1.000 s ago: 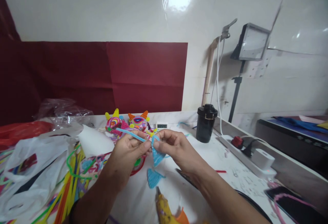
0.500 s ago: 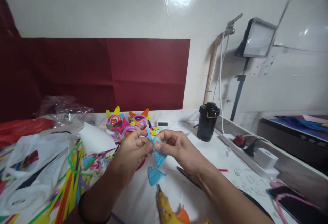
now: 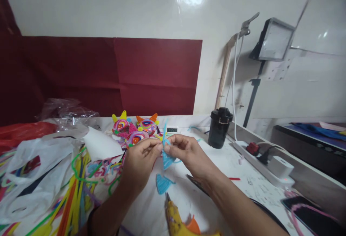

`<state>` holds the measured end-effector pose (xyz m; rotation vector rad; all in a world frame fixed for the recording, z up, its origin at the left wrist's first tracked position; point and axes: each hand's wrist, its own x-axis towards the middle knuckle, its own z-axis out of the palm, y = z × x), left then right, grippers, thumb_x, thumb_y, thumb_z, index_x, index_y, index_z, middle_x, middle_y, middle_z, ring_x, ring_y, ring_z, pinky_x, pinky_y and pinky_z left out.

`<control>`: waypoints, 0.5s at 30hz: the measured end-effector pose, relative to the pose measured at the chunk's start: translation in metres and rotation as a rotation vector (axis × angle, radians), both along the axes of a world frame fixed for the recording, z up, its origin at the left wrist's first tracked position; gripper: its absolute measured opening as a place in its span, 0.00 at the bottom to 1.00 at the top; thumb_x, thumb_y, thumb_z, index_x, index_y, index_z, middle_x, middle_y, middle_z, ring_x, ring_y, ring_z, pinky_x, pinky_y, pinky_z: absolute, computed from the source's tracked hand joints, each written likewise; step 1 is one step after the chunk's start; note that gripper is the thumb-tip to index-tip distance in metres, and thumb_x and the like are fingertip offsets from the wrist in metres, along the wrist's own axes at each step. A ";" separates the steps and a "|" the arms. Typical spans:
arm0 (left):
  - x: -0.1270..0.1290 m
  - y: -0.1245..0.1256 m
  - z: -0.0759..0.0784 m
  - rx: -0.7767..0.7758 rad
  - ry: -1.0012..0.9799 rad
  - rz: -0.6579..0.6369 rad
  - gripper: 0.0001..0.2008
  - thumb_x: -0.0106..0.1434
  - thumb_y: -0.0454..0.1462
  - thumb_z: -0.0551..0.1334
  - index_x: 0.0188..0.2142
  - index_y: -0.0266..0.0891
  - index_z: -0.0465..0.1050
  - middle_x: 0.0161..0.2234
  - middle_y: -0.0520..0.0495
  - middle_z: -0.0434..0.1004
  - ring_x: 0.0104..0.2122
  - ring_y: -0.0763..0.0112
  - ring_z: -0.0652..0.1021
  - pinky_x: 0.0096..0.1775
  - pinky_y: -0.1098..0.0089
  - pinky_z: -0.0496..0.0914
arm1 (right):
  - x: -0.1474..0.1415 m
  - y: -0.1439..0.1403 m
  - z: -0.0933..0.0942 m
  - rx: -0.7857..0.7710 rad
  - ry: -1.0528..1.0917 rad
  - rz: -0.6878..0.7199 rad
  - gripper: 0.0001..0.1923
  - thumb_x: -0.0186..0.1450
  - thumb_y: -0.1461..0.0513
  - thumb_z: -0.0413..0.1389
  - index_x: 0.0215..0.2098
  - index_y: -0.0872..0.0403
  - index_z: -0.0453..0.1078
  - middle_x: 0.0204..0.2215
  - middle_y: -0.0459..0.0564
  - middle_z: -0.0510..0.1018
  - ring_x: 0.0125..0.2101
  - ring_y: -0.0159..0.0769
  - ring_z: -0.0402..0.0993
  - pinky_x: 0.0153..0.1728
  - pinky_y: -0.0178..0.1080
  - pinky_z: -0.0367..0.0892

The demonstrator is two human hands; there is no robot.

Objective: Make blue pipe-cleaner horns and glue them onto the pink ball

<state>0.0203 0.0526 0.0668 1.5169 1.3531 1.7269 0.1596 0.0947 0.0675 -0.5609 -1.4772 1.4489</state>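
Between my two hands is a light-blue pipe cleaner piece [image 3: 168,160], folded into a fan-like triangle with one thin end standing straight up. My left hand [image 3: 143,156] pinches it from the left with thumb and forefinger. On the other side my right hand [image 3: 186,153] grips its upper corner, fingertips almost meeting the left ones. A second blue fan-shaped piece [image 3: 163,184] lies on the white table just below. Near it the nozzle of a yellow glue gun [image 3: 175,216] points toward that piece. Dark scissors [image 3: 197,184] are partly hidden under my right forearm.
Colourful decorated masks [image 3: 136,135] stand at the back by a small digital clock [image 3: 172,130]. Pipe cleaners [image 3: 72,200] and plastic bags [image 3: 35,178] crowd the left. A black cup [image 3: 220,128], a power strip [image 3: 259,164] and a phone [image 3: 310,214] line the right.
The blue pipe cleaner's free end, bent and leaning left before, now points upright. My left fingers have closed in a tighter pinch, and the held piece sits slightly higher.
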 end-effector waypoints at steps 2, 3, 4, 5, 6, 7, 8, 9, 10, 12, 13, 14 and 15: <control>0.001 -0.005 0.002 0.046 0.169 0.037 0.05 0.54 0.35 0.63 0.28 0.43 0.80 0.25 0.51 0.79 0.26 0.68 0.76 0.30 0.73 0.67 | 0.001 -0.001 0.001 0.008 -0.013 0.004 0.17 0.47 0.54 0.67 0.25 0.56 0.70 0.19 0.40 0.66 0.22 0.27 0.59 0.26 0.33 0.54; 0.001 -0.007 0.002 0.066 0.246 0.062 0.06 0.56 0.36 0.62 0.29 0.43 0.79 0.26 0.51 0.79 0.27 0.67 0.76 0.31 0.72 0.67 | 0.001 -0.001 0.002 0.010 -0.019 0.008 0.17 0.47 0.54 0.67 0.25 0.56 0.69 0.19 0.41 0.66 0.22 0.27 0.59 0.26 0.33 0.54; 0.001 -0.008 0.002 0.085 0.316 0.090 0.07 0.57 0.36 0.61 0.29 0.43 0.79 0.26 0.51 0.79 0.28 0.67 0.77 0.32 0.72 0.66 | 0.002 -0.002 0.002 0.011 -0.024 0.012 0.17 0.47 0.54 0.67 0.25 0.57 0.69 0.19 0.41 0.66 0.22 0.27 0.59 0.26 0.33 0.54; 0.001 -0.009 0.003 0.105 0.379 0.115 0.07 0.58 0.36 0.60 0.29 0.43 0.78 0.27 0.50 0.79 0.29 0.66 0.77 0.32 0.72 0.66 | 0.002 -0.003 0.003 0.012 -0.027 0.014 0.17 0.47 0.54 0.67 0.25 0.57 0.69 0.20 0.41 0.67 0.22 0.26 0.59 0.26 0.33 0.55; 0.001 -0.009 0.003 0.121 0.432 0.136 0.07 0.58 0.36 0.60 0.28 0.42 0.78 0.27 0.50 0.79 0.29 0.66 0.77 0.33 0.72 0.65 | 0.002 -0.004 0.003 0.014 -0.031 0.017 0.17 0.47 0.54 0.67 0.25 0.57 0.69 0.20 0.41 0.67 0.22 0.26 0.59 0.26 0.33 0.55; 0.002 -0.010 0.003 0.132 0.474 0.152 0.08 0.59 0.36 0.59 0.28 0.41 0.77 0.27 0.50 0.79 0.29 0.66 0.77 0.33 0.72 0.65 | 0.003 -0.004 0.004 0.016 -0.034 0.020 0.17 0.48 0.54 0.67 0.25 0.57 0.70 0.20 0.41 0.67 0.22 0.26 0.60 0.26 0.33 0.55; 0.002 -0.010 0.003 0.134 0.510 0.160 0.08 0.60 0.36 0.58 0.28 0.41 0.76 0.27 0.50 0.79 0.29 0.66 0.76 0.32 0.72 0.65 | 0.003 -0.005 0.004 0.017 -0.039 0.020 0.17 0.48 0.54 0.67 0.25 0.57 0.69 0.20 0.41 0.67 0.22 0.26 0.60 0.26 0.33 0.55; 0.002 -0.010 0.003 0.133 0.540 0.164 0.09 0.60 0.36 0.57 0.27 0.40 0.75 0.26 0.50 0.78 0.28 0.67 0.76 0.32 0.72 0.64 | 0.003 -0.006 0.004 0.018 -0.045 0.017 0.17 0.48 0.54 0.67 0.25 0.57 0.69 0.20 0.41 0.67 0.22 0.26 0.59 0.25 0.33 0.55; 0.002 -0.010 0.003 0.129 0.565 0.167 0.10 0.61 0.36 0.57 0.27 0.40 0.74 0.26 0.50 0.78 0.27 0.67 0.75 0.31 0.72 0.64 | 0.003 -0.006 0.004 0.019 -0.050 0.012 0.17 0.48 0.54 0.67 0.25 0.57 0.69 0.20 0.41 0.67 0.22 0.26 0.59 0.25 0.32 0.54; 0.002 -0.010 0.004 0.117 0.610 0.165 0.11 0.61 0.36 0.55 0.26 0.39 0.73 0.25 0.49 0.77 0.27 0.67 0.75 0.31 0.71 0.63 | 0.003 -0.005 0.004 0.023 -0.064 -0.003 0.17 0.47 0.55 0.67 0.25 0.57 0.69 0.19 0.40 0.66 0.21 0.26 0.58 0.24 0.32 0.53; 0.002 -0.009 0.004 0.108 0.628 0.161 0.11 0.61 0.36 0.54 0.26 0.39 0.73 0.26 0.49 0.77 0.27 0.67 0.75 0.31 0.71 0.63 | 0.003 -0.005 0.003 0.028 -0.070 -0.009 0.17 0.47 0.55 0.67 0.26 0.57 0.69 0.19 0.40 0.66 0.21 0.26 0.58 0.24 0.32 0.53; 0.002 -0.009 0.005 0.100 0.641 0.156 0.11 0.61 0.36 0.54 0.27 0.39 0.73 0.26 0.49 0.77 0.27 0.67 0.74 0.31 0.71 0.63 | 0.003 -0.004 0.003 0.034 -0.076 -0.012 0.17 0.47 0.55 0.67 0.26 0.58 0.69 0.19 0.40 0.66 0.21 0.26 0.58 0.24 0.32 0.54; 0.001 -0.009 0.005 0.091 0.653 0.151 0.12 0.61 0.36 0.53 0.27 0.38 0.73 0.26 0.49 0.77 0.27 0.68 0.74 0.31 0.71 0.63 | 0.003 -0.003 0.003 0.041 -0.080 -0.014 0.17 0.47 0.55 0.67 0.26 0.58 0.69 0.19 0.40 0.66 0.21 0.26 0.58 0.24 0.32 0.54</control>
